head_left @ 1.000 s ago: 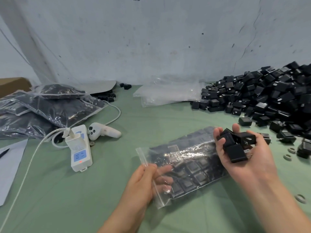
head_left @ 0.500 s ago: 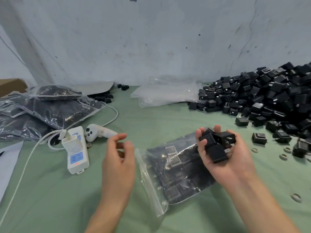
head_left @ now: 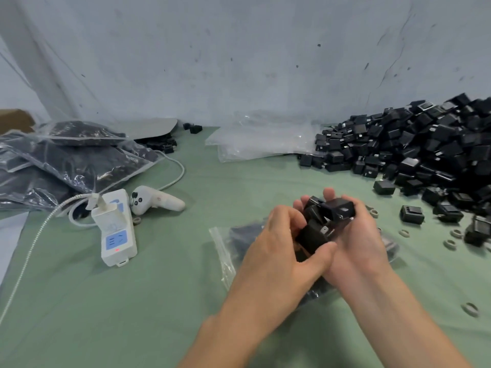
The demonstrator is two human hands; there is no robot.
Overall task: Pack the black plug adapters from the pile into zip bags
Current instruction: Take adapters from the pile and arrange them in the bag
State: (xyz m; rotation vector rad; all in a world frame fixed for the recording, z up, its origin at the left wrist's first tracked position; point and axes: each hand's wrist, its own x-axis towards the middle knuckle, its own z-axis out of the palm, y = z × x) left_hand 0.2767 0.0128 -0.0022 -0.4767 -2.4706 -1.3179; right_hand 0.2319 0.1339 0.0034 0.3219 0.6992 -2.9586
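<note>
The hands are working close together above the table. The right hand is lying palm up and cupping a small heap of black plug adapters, its fingers curling round them. The left hand is pinching the nearest block of that heap between thumb and fingers.

Under both, the zip bag is lying flat on the table, partly filled, its clear mouth strip pointing toward 9 o'clock. The pile is spreading out at 2 o'clock, well apart from the bag.

The adapters are looking like hard, light plastic blocks with smooth faces and small metal prongs, so they are probably sliding easily over one another. Taking each by two opposite flat sides, clear of the prongs, seems safest. The bag film is looking thin and limp, likely needing a hold at the mouth edge to stay open.
</note>
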